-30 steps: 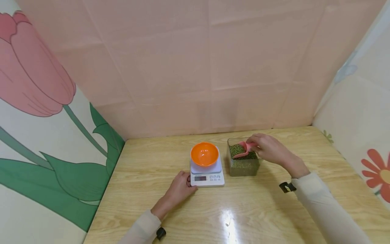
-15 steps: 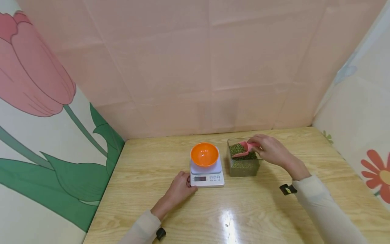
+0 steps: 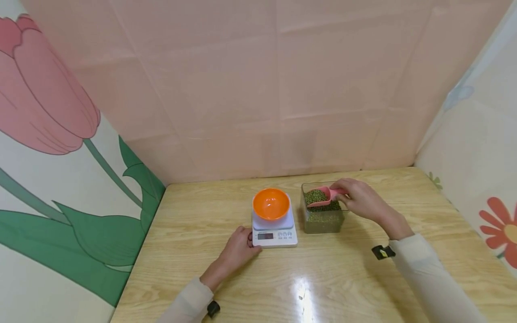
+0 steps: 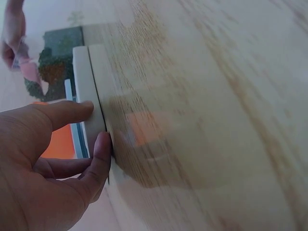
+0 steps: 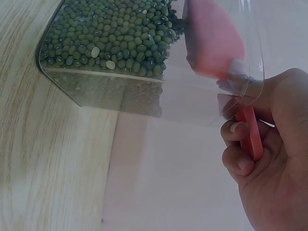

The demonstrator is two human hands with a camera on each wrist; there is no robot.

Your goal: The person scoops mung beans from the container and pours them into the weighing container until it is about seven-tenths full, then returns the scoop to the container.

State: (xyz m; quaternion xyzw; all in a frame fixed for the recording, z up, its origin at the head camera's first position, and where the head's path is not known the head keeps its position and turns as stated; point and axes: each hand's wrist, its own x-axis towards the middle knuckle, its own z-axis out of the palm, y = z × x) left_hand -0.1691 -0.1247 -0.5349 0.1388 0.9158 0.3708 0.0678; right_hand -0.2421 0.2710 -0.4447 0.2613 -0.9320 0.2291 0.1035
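My right hand (image 3: pixel 361 202) grips the handle of a pink scoop (image 3: pixel 323 203), its fingers curled round it in the right wrist view. Heaped green mung beans (image 3: pixel 316 196) fill the scoop, which sits within the mouth of a clear rectangular container (image 3: pixel 323 228) of the same beans. To its left, an orange bowl (image 3: pixel 271 204) stands on a white kitchen scale (image 3: pixel 284 242); no beans show inside the bowl. My left hand (image 3: pixel 238 249) holds the scale's front left corner, thumb and fingers against its edge (image 4: pixel 86 91) in the left wrist view.
The wood-grain table (image 3: pixel 202 211) reaches back to a pink-covered wall (image 3: pixel 226 112). Painted panels stand at both sides, a tulip (image 3: pixel 52 89) on the left and a red flower (image 3: pixel 501 224) on the right. Black straps (image 3: pixel 383 251) hang at the sleeves.
The scoop has shifted slightly right and up in the container, with more beans showing in it. The left hand, scale and bowl stay put.
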